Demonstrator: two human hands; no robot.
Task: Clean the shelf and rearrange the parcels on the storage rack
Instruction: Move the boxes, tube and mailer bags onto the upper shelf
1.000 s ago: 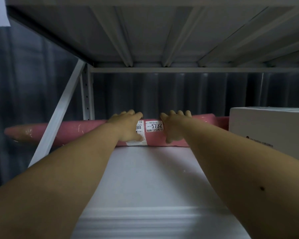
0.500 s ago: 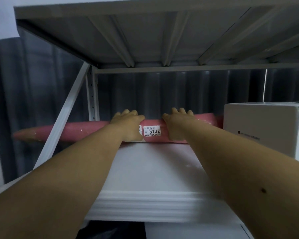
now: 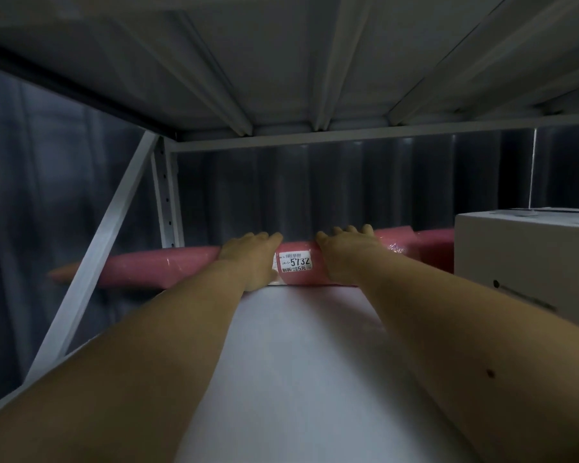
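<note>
Your left hand (image 3: 251, 262) and right hand (image 3: 345, 255) both hold the long pink roll (image 3: 161, 267) at the back of the white shelf (image 3: 298, 362), next to a white box (image 3: 528, 262)

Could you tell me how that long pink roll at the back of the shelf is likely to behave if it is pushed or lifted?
The pink roll is round, so it would probably roll on the flat shelf. Its shiny wrap looks slippery. It overhangs the shelf's left end, so a one-handed lift may tip it; left hand and right hand sit near its middle.
</note>
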